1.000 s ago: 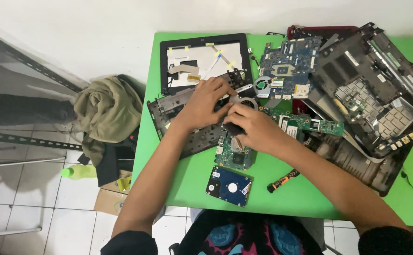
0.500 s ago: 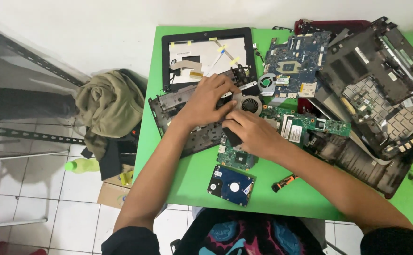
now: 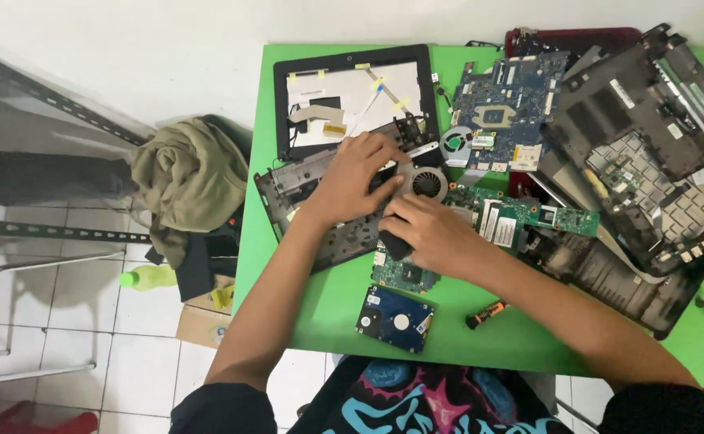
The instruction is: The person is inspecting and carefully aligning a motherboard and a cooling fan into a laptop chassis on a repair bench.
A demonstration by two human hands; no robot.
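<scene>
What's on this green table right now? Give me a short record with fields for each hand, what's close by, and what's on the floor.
surface: green table
left hand: pressing on a dark laptop base
right hand: gripping a black tool, beside a round fan
near: hard drive, small green board, screen frame, blue circuit board, orange-tipped screwdriver
floor: olive cloth, green bottle

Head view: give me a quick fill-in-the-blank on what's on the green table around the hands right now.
1. The table top is coloured ____.
2. The left hand rests on a dark laptop ____ panel.
3. The hard drive lies nearer the person than the round cooling ____.
4. The orange-and-black screwdriver lies on the table, held by ____ hand.

Missing words: green; base; fan; neither
</scene>
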